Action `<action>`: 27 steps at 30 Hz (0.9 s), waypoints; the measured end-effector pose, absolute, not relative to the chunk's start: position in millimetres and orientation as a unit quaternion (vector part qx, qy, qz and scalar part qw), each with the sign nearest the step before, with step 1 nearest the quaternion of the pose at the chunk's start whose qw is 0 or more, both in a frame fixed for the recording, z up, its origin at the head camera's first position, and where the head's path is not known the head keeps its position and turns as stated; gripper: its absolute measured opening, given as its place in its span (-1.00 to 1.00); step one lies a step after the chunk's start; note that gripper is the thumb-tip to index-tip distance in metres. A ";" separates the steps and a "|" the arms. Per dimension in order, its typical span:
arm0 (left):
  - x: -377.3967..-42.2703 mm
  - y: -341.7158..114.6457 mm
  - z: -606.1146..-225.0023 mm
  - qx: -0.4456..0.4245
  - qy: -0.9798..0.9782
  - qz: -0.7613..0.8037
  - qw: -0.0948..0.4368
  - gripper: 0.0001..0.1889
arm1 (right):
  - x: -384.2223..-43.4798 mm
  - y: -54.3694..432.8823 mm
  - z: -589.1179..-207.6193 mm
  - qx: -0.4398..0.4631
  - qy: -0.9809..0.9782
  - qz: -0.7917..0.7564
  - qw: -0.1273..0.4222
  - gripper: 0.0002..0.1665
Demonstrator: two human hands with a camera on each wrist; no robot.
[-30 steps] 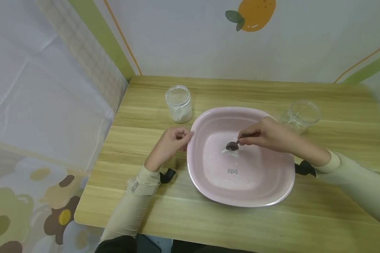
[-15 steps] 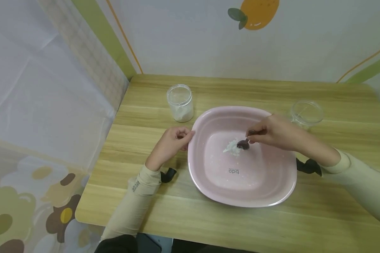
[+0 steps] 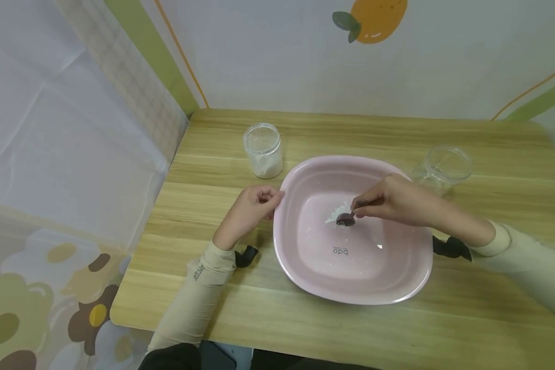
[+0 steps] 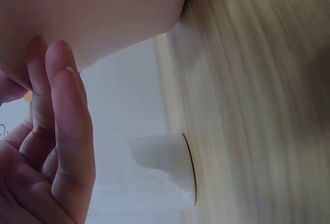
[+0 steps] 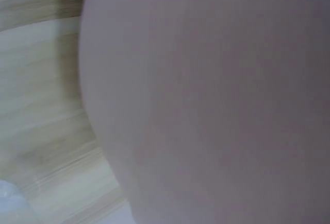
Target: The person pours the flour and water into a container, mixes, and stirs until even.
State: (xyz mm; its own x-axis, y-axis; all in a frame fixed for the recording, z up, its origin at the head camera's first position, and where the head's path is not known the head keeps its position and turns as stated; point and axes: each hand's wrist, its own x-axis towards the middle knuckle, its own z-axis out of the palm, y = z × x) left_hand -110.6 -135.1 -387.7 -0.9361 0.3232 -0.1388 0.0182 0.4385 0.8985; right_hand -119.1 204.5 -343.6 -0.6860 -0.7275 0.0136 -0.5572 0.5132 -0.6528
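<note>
A pink basin (image 3: 351, 282) stands on the wooden table. My left hand (image 3: 250, 210) pinches its left rim, thumb over the top; in the left wrist view the fingers (image 4: 69, 126) lie along the basin's outer wall (image 4: 113, 13). Inside the basin, a patch of white powder or paste (image 3: 336, 213) lies on the floor. My right hand (image 3: 390, 200) holds a dark spoon (image 3: 346, 220) by its handle, the bowl low over the near side of that patch. Whether the spoon touches the floor I cannot tell. The basin's wall fills most of the right wrist view.
A clear jar (image 3: 263, 151) partly filled with white powder stands behind the left hand. Another clear jar (image 3: 446, 167) is behind the right forearm, partly hidden. Dark straps (image 3: 246, 256) hang at both wrists. A printed cloth wall (image 3: 282, 61) borders the table's back edge.
The spoon first went right, baring the white patch, then came back left and nearer to me, with the right hand following. The left hand stays on the rim.
</note>
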 end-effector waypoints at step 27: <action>-110.7 -135.9 -387.9 0.112 0.837 0.516 0.144 -0.69 | -127.3 176.0 -328.2 -0.438 0.839 -0.283 0.155 -0.86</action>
